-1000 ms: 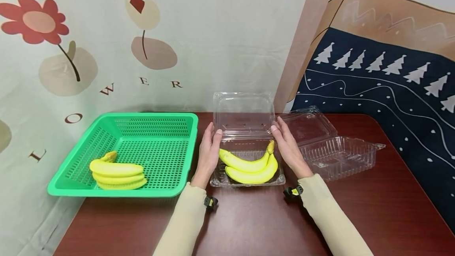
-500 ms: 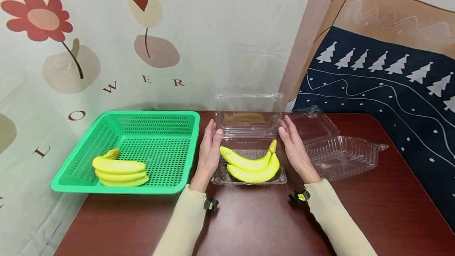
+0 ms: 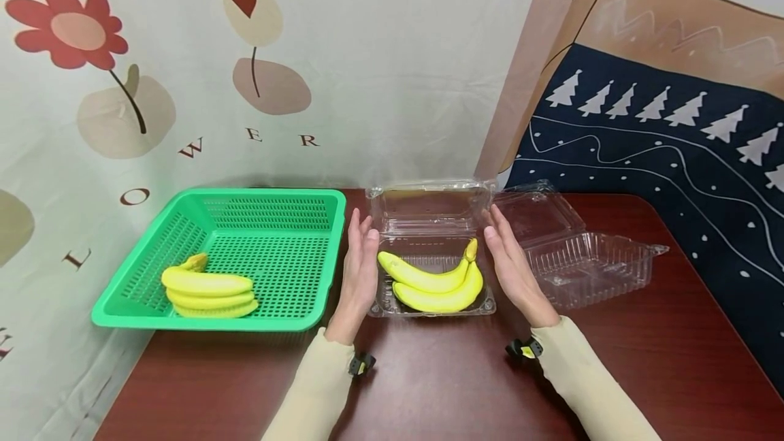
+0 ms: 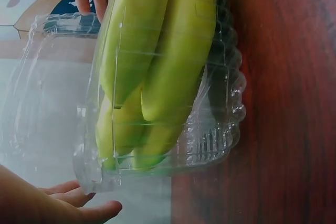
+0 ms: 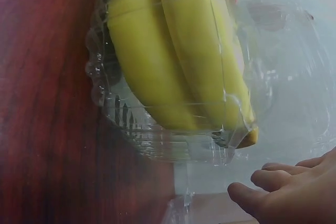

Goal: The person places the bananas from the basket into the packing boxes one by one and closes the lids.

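Note:
A bunch of yellow bananas (image 3: 437,284) lies in a clear plastic clamshell container (image 3: 404,310) in the middle of the table, stem toward the far right corner. The container's hinged lid (image 3: 429,206) stands raised at the back. Beside the container's left side is my left hand (image 3: 359,264), upright, fingers straight and palm facing inward. Opposite it, my right hand (image 3: 513,267) has its fingers extended by the right side, fingertips near the lid's edge. Neither hand holds anything. Both wrist views show the bananas (image 4: 157,51) through the clear container wall (image 5: 173,150).
On the left stands a green plastic basket (image 3: 333,250) with another bunch of bananas (image 3: 208,291) in its near left corner. A second clear clamshell container (image 3: 588,271) lies opened on the right. Patterned cloth hangs behind the dark red table (image 3: 429,380).
The lid's top edge has dropped lower in the head view. My right hand has moved away from the lid to the right, while my left hand has shifted only slightly.

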`<action>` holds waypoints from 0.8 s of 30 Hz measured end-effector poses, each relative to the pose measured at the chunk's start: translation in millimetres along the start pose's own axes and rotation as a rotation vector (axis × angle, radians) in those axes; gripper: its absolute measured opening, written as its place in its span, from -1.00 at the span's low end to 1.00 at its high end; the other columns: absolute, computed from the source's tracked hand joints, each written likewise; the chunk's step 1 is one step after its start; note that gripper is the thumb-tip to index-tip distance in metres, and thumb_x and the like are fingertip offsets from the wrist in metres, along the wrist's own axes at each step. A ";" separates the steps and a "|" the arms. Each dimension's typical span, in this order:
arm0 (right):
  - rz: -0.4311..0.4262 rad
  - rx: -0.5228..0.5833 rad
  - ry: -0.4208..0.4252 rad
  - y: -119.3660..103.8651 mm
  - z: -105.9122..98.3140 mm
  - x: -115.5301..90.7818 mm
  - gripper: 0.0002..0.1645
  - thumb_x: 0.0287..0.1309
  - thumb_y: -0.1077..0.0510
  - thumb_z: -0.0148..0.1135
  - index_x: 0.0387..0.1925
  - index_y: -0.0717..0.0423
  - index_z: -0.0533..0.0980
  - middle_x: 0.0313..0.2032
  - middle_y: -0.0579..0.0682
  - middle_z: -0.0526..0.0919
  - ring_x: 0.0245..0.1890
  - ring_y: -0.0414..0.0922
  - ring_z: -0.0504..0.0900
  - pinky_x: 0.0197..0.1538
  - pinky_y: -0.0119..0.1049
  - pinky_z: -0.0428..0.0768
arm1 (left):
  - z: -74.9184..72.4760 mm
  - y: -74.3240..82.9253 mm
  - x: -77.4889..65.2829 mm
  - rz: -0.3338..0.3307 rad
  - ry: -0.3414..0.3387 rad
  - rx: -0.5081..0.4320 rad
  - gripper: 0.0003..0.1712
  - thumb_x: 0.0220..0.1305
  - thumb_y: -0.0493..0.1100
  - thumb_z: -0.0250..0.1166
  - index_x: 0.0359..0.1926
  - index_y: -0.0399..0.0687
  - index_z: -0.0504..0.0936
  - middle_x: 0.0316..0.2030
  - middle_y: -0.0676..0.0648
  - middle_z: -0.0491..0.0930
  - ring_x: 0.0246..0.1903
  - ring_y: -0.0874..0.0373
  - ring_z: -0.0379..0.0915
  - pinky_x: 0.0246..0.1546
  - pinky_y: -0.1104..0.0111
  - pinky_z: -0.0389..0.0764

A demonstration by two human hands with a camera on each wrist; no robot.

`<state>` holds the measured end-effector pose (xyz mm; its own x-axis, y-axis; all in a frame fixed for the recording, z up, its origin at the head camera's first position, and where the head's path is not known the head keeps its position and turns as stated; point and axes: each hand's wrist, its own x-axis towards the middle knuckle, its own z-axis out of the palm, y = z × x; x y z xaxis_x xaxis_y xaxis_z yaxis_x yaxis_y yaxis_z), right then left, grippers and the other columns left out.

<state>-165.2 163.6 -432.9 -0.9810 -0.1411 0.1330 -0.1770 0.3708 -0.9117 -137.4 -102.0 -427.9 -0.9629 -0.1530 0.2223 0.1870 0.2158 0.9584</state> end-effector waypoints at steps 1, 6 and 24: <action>-0.004 -0.002 -0.003 0.1 -0.2 -0.8 -0.18 0.61 -0.19 -0.22 0.68 -0.01 -0.14 0.61 0.14 0.06 0.60 0.12 0.03 0.55 0.21 -0.02 | -0.1 0.1 -1.2 -0.004 0.005 0.003 -0.12 0.53 0.26 -0.12 0.68 0.03 -0.12 0.55 -0.20 0.21 0.47 -0.16 0.24 0.47 -0.09 0.19; -0.012 -0.001 -0.020 0.9 -1.6 -6.0 -0.19 0.61 -0.20 -0.26 0.68 0.00 -0.13 0.61 0.16 0.07 0.60 0.14 0.04 0.55 0.22 -0.01 | -1.9 2.0 -6.4 -0.033 0.005 0.004 -0.16 0.56 0.28 -0.19 0.68 0.08 -0.12 0.54 -0.16 0.23 0.48 -0.13 0.22 0.47 -0.05 0.19; -0.011 0.145 -0.094 0.5 -7.7 -29.0 -0.07 0.59 -0.34 -0.56 0.64 0.22 -0.04 0.59 0.25 0.05 0.58 0.22 0.06 0.55 0.19 0.00 | -13.5 1.5 -23.0 -0.107 -0.087 -0.143 -0.08 0.59 0.36 -0.47 0.62 -0.19 0.11 0.58 -0.16 0.13 0.58 -0.05 -0.02 0.55 0.07 0.03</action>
<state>-137.4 174.9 -434.1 -0.9661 -0.2324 0.1120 -0.1673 0.2338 -0.9578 -112.3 -111.1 -429.1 -0.9907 -0.0829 0.1078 0.1028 0.0625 0.9927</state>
